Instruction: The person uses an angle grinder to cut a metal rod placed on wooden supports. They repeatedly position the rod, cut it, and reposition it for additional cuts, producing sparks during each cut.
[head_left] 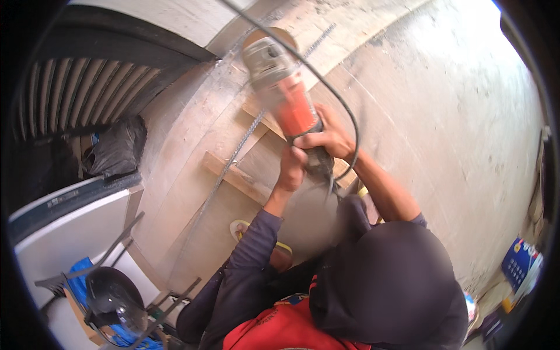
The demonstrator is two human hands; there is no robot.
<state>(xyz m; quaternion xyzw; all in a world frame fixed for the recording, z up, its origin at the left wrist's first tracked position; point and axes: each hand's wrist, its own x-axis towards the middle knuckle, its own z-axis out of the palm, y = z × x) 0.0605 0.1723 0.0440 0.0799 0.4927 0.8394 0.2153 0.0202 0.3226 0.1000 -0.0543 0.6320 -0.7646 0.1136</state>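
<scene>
Over the dusty floor, the fingers of your left hand and right hand were clamped around the grinder, presumably steadying it, its disc beyond them, while the ribbed bar to their left crossed wooden planks, perhaps for clearance.

Both hands hold an orange angle grinder while a ribbed rod crosses wooden slats.

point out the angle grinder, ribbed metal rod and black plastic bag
angle grinder (294, 106), head view, orange body
ribbed metal rod (240, 146), head view, ribbed shaft
black plastic bag (119, 150), head view, crumpled side
</scene>
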